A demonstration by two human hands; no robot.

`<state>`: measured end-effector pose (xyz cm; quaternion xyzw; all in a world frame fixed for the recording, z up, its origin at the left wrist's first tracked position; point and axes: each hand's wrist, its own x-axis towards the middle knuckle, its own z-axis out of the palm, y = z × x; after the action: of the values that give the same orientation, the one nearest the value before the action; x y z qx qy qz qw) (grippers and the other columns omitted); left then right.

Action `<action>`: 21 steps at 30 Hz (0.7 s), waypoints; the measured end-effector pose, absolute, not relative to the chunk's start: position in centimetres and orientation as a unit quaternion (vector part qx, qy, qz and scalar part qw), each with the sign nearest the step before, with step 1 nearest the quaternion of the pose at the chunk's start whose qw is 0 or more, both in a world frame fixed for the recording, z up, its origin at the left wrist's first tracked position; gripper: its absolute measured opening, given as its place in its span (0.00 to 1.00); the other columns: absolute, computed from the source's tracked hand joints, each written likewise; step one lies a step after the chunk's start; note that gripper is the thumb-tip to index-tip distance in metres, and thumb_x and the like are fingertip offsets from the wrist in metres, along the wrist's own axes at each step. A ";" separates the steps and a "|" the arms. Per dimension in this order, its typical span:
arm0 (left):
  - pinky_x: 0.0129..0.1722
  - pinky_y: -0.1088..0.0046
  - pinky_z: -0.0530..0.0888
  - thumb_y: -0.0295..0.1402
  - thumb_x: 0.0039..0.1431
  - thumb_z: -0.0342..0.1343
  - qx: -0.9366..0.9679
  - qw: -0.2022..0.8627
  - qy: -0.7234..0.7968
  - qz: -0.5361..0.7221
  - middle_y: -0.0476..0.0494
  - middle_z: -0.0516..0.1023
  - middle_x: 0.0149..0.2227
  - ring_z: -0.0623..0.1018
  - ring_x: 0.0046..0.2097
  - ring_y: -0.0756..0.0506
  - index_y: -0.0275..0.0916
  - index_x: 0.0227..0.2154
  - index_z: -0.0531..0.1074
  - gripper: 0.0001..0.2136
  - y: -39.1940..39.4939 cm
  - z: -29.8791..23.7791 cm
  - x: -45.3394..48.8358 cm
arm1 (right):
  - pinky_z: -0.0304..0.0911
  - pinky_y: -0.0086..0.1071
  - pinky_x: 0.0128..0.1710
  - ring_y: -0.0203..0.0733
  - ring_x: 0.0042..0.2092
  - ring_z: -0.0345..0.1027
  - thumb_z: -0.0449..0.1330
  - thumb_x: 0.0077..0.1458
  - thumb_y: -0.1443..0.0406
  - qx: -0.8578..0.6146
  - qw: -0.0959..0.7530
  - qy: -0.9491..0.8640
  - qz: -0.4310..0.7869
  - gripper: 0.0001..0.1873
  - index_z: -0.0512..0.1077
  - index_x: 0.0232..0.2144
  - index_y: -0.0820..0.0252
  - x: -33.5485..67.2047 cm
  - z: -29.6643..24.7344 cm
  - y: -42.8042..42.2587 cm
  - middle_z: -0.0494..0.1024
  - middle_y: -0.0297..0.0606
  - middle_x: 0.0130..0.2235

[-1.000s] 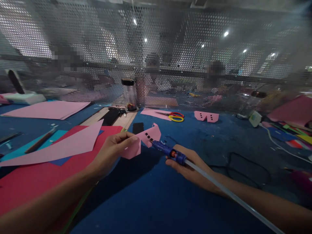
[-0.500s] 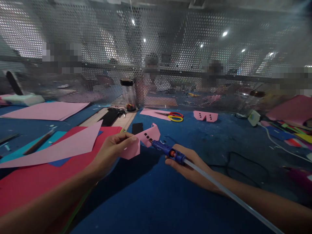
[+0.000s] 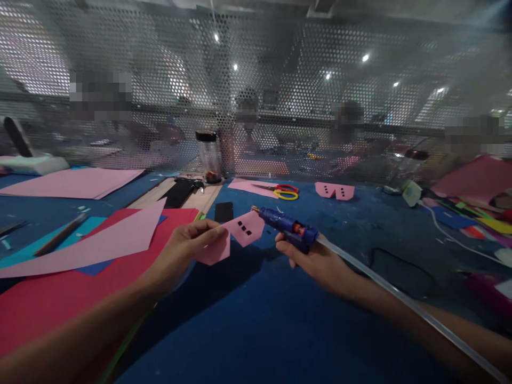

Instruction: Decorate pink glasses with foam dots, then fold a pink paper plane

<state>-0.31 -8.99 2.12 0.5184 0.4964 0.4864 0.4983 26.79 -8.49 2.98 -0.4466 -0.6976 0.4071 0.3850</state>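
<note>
My left hand [image 3: 187, 248] pinches a folded pink paper piece [image 3: 234, 238] with small black squares on it, held above the blue table [image 3: 256, 320]. My right hand [image 3: 316, 260] grips a blue hot glue gun [image 3: 288, 226] with a clear glue stick [image 3: 400, 304] trailing back from it. The gun's nozzle sits just right of the pink piece's upper edge, a little apart from it.
Pink, red and blue paper sheets [image 3: 92, 245] lie at left. Scissors with red and yellow handles [image 3: 285, 192], another pink cut-out [image 3: 335, 190], a black phone [image 3: 223, 211] and a jar [image 3: 209, 154] stand further back. A perforated metal screen [image 3: 280, 96] closes the far side; people sit beyond it. Cables [image 3: 400, 266] run at right.
My right hand has lifted the glue gun up and to the right, its nozzle coming off the pink piece. The pink piece has flattened slightly in my left hand.
</note>
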 end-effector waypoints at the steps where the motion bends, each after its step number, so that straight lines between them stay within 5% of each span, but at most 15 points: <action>1: 0.23 0.81 0.64 0.43 0.56 0.66 0.518 0.497 0.498 0.486 0.49 0.73 0.25 0.69 0.25 0.53 0.36 0.29 0.77 0.13 -9.0 2.2 -0.3 | 0.66 0.29 0.27 0.34 0.27 0.66 0.63 0.57 0.54 -0.445 0.379 -0.701 0.409 0.14 0.75 0.37 0.58 26.8 2.9 -8.4 0.75 0.33 0.29; 21: 0.24 0.83 0.63 0.40 0.58 0.64 0.518 0.472 0.491 0.517 0.50 0.69 0.26 0.67 0.28 0.53 0.37 0.28 0.76 0.11 -8.9 2.2 -0.9 | 0.64 0.30 0.31 0.37 0.33 0.67 0.61 0.61 0.54 -0.396 0.326 -0.763 0.393 0.14 0.74 0.40 0.58 27.6 1.4 -8.3 0.75 0.35 0.33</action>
<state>-0.89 -8.88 2.19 0.5183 0.4910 0.5169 0.4724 27.57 -8.34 1.42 -0.3962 -0.7630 0.3935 0.3256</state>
